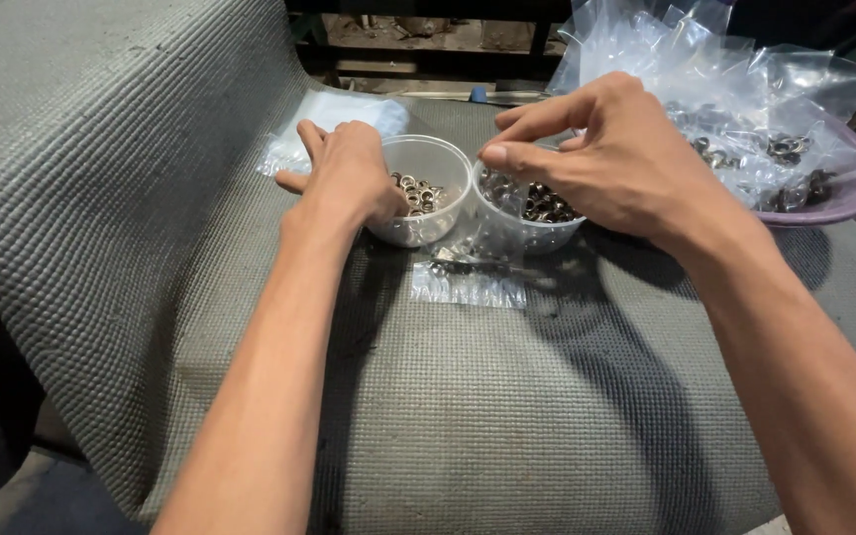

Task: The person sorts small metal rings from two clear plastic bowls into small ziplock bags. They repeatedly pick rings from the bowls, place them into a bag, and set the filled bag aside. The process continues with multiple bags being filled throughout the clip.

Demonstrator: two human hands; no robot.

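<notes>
Grey matting (507, 426) is lying nearest, carrying a small clear bag (470, 277) before two clear cups of metal eyelets, left cup (426, 203) and right cup (532, 213). Left hand (349, 178) is resting half-open against the left cup; right hand (606, 154) is pinching thumb and forefinger over the right cup, whether on an eyelet I cannot tell. Eyelets are probably light, hard and slippery, best pinched at the rim, while a pink bowl (844, 203) of filled bags is crowding the right.

Two clear plastic cups of small metal rings are set side by side on a grey ribbed mat (547, 416). The left cup (426, 188) is touched by the left hand (349, 178); the right hand (596, 149) — thumb and forefinger pinched — is held over the right cup (537, 220). A small clear bag (468, 277) lies just before them; a purple bowl (834, 203) heaped with filled bags is seen far right.
</notes>
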